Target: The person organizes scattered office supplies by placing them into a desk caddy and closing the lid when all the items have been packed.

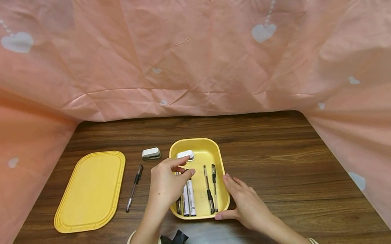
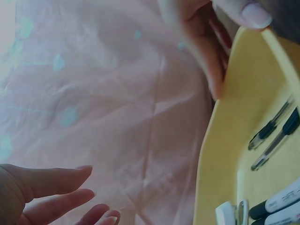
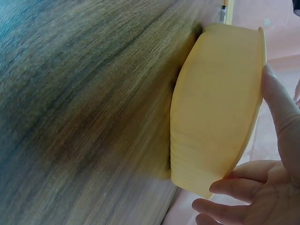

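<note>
My left hand (image 1: 167, 180) hovers over the left side of a yellow box (image 1: 224, 188), thumb and forefinger apart with nothing between them. Just past the forefinger tip, a small white stapler (image 1: 185, 155) lies in the box. Under that hand are two white markers (image 1: 191, 198) with black ends and a pen (image 1: 179, 206), all partly covered. Two black-gripped pens (image 1: 209, 196) lie along the right side inside. My right hand (image 1: 249, 205) spans the near right corner: its thumb touches the near rim and its extended fingers rest against the outer right wall (image 3: 215, 103).
A yellow lid (image 1: 89, 191) lies flat at the left. Between lid and box are a loose pen (image 1: 134, 188) and another small white stapler (image 1: 151, 153). A black strap (image 1: 175, 242) shows by the left sleeve. Pink curtain (image 1: 190, 54) encloses the wooden table (image 1: 272, 150).
</note>
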The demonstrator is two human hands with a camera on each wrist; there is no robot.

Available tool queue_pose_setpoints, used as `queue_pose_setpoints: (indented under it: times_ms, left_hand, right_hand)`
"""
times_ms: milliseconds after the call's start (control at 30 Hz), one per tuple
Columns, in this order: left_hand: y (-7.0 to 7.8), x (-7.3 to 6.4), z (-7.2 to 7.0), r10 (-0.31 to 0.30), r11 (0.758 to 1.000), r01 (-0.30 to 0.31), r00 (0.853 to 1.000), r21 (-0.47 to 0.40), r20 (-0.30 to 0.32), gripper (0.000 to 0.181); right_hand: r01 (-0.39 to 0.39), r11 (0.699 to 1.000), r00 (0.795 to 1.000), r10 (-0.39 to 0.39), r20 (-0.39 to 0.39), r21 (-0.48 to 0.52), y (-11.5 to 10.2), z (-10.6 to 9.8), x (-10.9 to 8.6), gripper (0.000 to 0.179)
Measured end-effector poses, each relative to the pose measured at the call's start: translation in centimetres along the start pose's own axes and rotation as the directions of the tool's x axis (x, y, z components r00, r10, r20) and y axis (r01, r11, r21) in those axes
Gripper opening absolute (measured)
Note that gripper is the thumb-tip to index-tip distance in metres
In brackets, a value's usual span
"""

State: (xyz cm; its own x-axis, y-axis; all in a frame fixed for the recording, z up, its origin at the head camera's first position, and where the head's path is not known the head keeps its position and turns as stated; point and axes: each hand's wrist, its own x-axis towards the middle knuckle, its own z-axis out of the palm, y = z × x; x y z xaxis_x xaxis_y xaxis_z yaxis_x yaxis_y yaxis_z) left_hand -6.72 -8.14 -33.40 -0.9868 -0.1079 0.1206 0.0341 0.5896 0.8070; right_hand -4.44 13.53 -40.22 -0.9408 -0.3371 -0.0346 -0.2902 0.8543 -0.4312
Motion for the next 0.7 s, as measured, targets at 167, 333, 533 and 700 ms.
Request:
queue_pose_setpoints:
  times_ms: [167,333,533,700]
  left_hand:
    - [0.1,-0.1,-1.0,-0.014,1.0,0.015,0.999,0.016,-0.037,0.034]
    - [0.5,-0.2,-2.3,-0.021,1.0,0.021,0.996,0.001,-0.085,0.035]
    - [0.3,-0.4,-4.2,-0.012,1.0,0.012,0.988,-0.005,-0.157,0.038]
    - [-0.5,-0.4,-5.9,-0.048,0.999,0.044,0.973,-0.026,-0.226,0.04]
  right_hand:
    - [0.001,1.0,1.0,-0.001,-0.004,0.003,0.1,0.1,0.0,0.105]
    - [0.001,1.0,1.0,-0.001,-0.008,0.008,0.1,0.1,-0.1,0.106]
    - [0.01,1.0,1.0,-0.01,-0.01,0.007,-0.1,0.1,-0.1,0.106]
    - [0.011,1.0,1.0,-0.011,-0.014,0.007,-0.1,0.0,-0.2,0.106]
